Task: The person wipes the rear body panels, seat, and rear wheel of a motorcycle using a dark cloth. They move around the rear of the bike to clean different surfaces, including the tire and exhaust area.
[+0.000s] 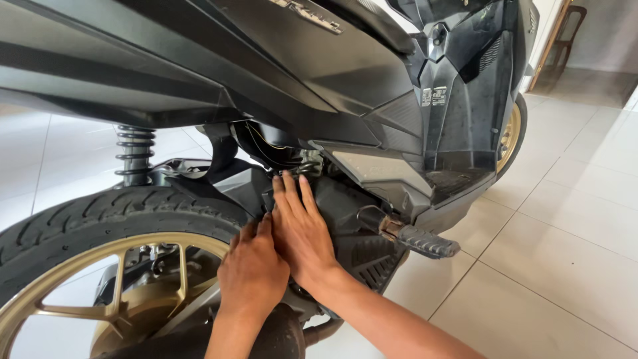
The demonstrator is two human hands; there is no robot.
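Observation:
A black scooter (372, 80) stands on a tiled floor, seen from its side. My right hand (302, 229) lies flat, fingers together and pointing up, on a black plastic engine-side cover (359, 252) below the body panels. My left hand (252, 269) is pressed against the same cover just left of it, fingers curled at the cover's edge and partly under my right hand. Whether either hand grips anything is hidden by the hands themselves.
The rear tyre with a gold rim (100, 272) fills the lower left. A coil shock absorber (135, 154) stands above it. A folding footpeg (415, 237) sticks out to the right of my hands. The front wheel (510, 136) and a wooden chair (565, 33) are further back.

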